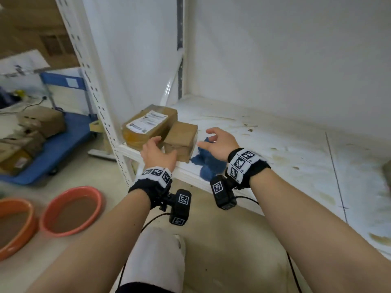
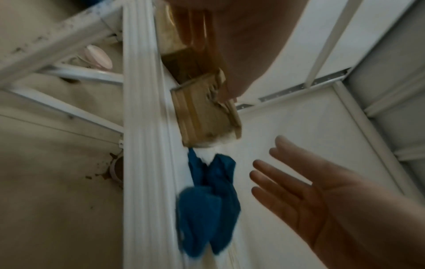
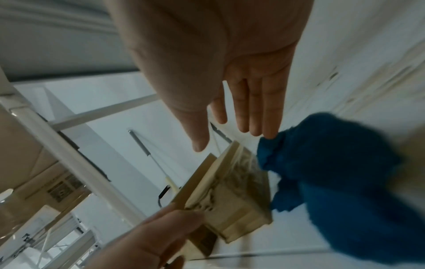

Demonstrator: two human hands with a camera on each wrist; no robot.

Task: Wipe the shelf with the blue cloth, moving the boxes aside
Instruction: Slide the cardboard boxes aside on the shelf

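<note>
Two cardboard boxes stand at the left end of the stained white shelf (image 1: 275, 149): a larger labelled box (image 1: 148, 123) and, in front of it to the right, a small box (image 1: 181, 138) (image 2: 204, 116) (image 3: 232, 198). The crumpled blue cloth (image 1: 209, 163) (image 2: 207, 200) (image 3: 333, 182) lies at the shelf's front edge, right of the small box. My left hand (image 1: 157, 152) (image 3: 156, 233) reaches over the small box's left side, its fingertips touching the box. My right hand (image 1: 215, 142) (image 2: 299, 191) (image 3: 248, 102) hovers over the cloth with straight fingers and holds nothing.
The shelf's perforated white post (image 1: 93, 92) rises left of the boxes. On the floor to the left sit two orange basins (image 1: 72, 210) and a blue cart (image 1: 63, 149) loaded with cardboard boxes. My knee (image 1: 156, 261) is below the shelf edge.
</note>
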